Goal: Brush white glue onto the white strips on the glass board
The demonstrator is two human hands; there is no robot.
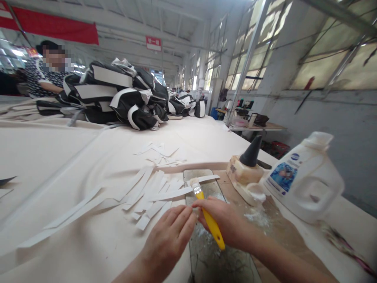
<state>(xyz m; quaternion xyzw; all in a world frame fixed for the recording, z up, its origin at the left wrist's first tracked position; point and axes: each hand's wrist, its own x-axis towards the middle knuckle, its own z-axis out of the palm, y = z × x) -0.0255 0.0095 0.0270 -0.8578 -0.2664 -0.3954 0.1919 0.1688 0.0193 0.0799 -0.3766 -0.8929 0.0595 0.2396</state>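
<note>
- Right hand (226,224) is wrapped tight around a brush (208,218), its smooth yellow plastic handle slanting out below the fist, metal ferrule and pale bristles poking up past the knuckles.
- Bristle tip sits on the end of a thin white strip (203,179), flat and paper-like, lying just above the hand.
- Left hand (171,236) lies palm down right beside the right one, fingers together and flat; it grips nothing, fingertips almost touching the right fist.
- Under both hands: a glass plate (206,251), rectangular, shiny, smeared with whitish streaks.
- Left of the hands, a loose fan of more white strips (153,192), long and narrow, overlapping on the cream cloth (59,157), which is matte and softly creased.
- Further up from them, small white scraps (160,155), short and angular.
- Right of the right hand, a lumpy pale block (243,171), crusted, topped by a black cone (251,152), smooth and pointed.
- Just beyond that, a white plastic jug (306,181) with a blue label, moulded handle, tilted, blurred at the edges.
- Between block and hand, white powdery smears on a brown board (273,224).
- Far up-left, a heap of black-and-white garments (123,96), glossy and crumpled, and a person (44,70) in a patterned top behind it.
</note>
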